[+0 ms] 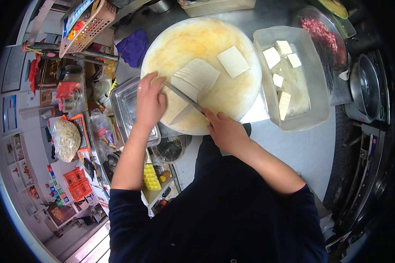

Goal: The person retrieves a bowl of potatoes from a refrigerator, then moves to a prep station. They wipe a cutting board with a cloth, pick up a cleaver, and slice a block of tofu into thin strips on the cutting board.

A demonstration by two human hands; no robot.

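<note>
A round white cutting board point(197, 36) with yellowish stains lies before me. My right hand point(224, 130) is closed around the handle of a kitchen knife point(184, 96), whose blade runs up and left across the board. Beside its far end is my left hand point(152, 98), fingers bent at the board's left edge; whether its fingertips touch the blade or anything else I cannot tell. Just beyond the blade, thin overlapping slices of white tofu point(197, 77) form a fan. One flat tofu piece point(233, 61) lies apart, further right on the board.
Right of the board, a translucent plastic tub point(319, 111) holds several tofu blocks point(271, 57). Beyond it lies chopped red meat point(319, 33). A clear rectangular tray point(118, 95) sits under my left forearm's side, near a purple cloth point(133, 47). A bin point(169, 149) stands below the counter.
</note>
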